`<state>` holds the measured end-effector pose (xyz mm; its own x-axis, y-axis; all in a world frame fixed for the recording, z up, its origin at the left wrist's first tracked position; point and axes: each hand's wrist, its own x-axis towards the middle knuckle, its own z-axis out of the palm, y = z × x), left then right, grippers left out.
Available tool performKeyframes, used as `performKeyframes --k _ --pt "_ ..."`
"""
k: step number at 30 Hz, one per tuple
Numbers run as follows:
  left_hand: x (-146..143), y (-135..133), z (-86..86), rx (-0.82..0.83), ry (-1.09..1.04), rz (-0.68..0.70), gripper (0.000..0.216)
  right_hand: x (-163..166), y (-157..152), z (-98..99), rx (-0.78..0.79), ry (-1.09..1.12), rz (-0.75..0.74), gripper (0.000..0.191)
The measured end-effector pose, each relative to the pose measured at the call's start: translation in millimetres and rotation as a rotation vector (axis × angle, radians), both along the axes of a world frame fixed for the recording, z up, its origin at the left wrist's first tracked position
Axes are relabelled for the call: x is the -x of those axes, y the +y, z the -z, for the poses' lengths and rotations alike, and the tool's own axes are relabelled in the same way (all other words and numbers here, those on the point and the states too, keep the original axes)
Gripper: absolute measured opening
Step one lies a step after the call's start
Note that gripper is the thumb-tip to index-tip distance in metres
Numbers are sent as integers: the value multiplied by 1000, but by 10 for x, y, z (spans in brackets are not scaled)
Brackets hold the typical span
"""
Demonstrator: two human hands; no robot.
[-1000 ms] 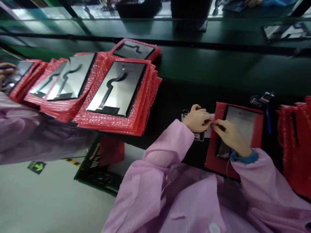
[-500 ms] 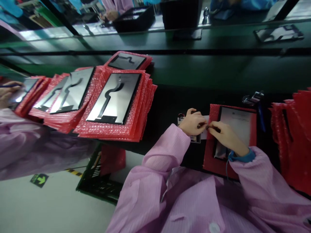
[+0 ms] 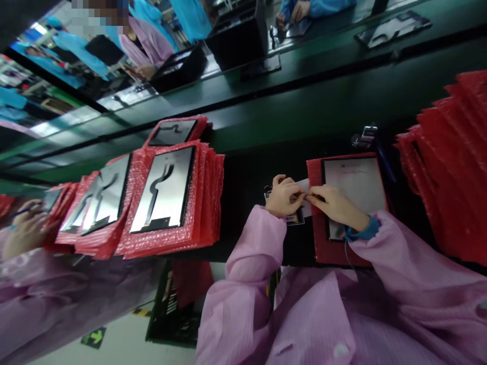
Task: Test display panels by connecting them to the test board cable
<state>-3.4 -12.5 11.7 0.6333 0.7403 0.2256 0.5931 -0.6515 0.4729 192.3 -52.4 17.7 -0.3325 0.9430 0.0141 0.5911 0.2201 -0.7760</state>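
My left hand [image 3: 283, 198] and my right hand [image 3: 337, 205] meet at the fingertips, both closed in a pinch. Whatever lies between the fingers is too small to make out. Beneath them is a white sheet [image 3: 307, 209]. A printed item with a barcode-like label [image 3: 294, 219] is partly covered by my left hand. My right wrist, in a blue band [image 3: 364, 229] with a thin cord, passes over a display panel [image 3: 355, 177], its pale back facing up. That panel lies on a red bubble-wrap bag [image 3: 315, 170].
Stacked red bubble bags [image 3: 207, 203] at the left carry display panels [image 3: 162, 192] with dark flex cables. More red bags [image 3: 449, 167] stand at the right, beside a metal clip-like object [image 3: 364, 137] and a blue pen-like item [image 3: 386, 159]. A co-worker's hand [image 3: 28, 228] is far left.
The view has tilted and shifted, so the bench appears slanted. My hands keep pinching at nearly the same spot by the white sheet. The co-worker's hand at the left has moved.
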Motion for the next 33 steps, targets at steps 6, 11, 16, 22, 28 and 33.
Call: performKeyframes --k 6,11,16,22,28,33 --pt "54 26 20 -9 -233 -140 23 -114 -5 -90 38 101 -43 32" --pt "-42 -238 -56 -285 -627 -602 40 -463 -27 -195 -152 158 292 40" --pt "-397 -1029 18 -99 -390 -395 35 -1007 148 -102 -305 -288 467 37" --pt "-712 -1635 329 73 -58 -323 50 -1169 376 146 -278 -488 501 34" --pt "-742 -1633 341 95 -67 -354 49 -1175 529 274 -295 -556 532 36" --pt "-787 -1631 350 130 -153 -368 52 -1343 695 310 -373 -488 464 26"
